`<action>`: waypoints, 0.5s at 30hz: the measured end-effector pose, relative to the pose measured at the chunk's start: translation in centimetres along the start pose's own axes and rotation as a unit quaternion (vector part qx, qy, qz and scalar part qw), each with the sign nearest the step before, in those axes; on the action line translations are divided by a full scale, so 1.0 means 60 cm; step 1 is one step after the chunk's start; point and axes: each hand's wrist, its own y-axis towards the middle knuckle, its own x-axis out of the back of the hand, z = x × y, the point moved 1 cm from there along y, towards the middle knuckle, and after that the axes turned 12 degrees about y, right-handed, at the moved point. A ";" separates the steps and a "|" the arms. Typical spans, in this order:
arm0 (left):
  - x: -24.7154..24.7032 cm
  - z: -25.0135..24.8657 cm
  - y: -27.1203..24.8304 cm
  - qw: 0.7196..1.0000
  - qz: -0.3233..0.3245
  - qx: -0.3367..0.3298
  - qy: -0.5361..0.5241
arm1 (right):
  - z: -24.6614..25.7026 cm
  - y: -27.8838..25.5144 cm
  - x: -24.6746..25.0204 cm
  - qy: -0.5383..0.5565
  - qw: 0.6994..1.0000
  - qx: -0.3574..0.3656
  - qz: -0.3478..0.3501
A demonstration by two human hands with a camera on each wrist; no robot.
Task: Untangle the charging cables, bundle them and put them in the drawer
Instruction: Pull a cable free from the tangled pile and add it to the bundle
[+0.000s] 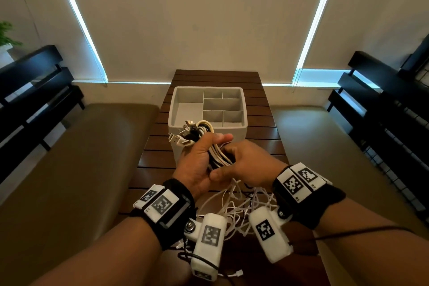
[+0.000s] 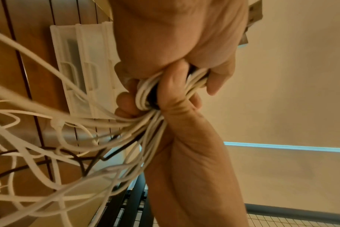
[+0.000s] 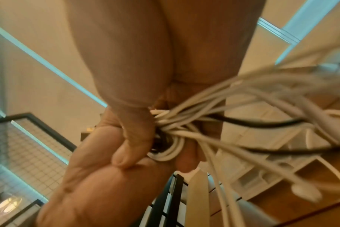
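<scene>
1. The left hand [image 1: 197, 162] was closed round the gathered bundle of charging cables [image 1: 214, 153], thumb laid over the strands; the plug ends [image 1: 183, 133] stood out past the thumb side, toward the drawer [image 1: 206, 109].
2. The right hand [image 1: 247, 162] gripped the same bundle just beside the left, thumb touching the left palm (the right wrist view showed its fingers wrapped over a small coil).
3. The bundle's long axis ran from the plug ends nearest the drawer back toward the person; the loose tails [image 1: 234, 206] hung below both hands, on the side away from the drawer, in a tangle above the surface [image 1: 157, 146].
4. The drawer (a white divided organiser, open at the top) stood on the surface directly beyond the hands; the bundle was held above its near wall, not yet inside.
5. Judgement: the left hand lay nearer the large compartment; the trailing tails would need gathering first, or they could snag on the near wall.
</scene>
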 end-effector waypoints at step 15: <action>0.005 0.005 -0.013 0.994 0.061 0.024 0.087 | 0.002 0.005 -0.028 0.106 0.987 -0.106 0.049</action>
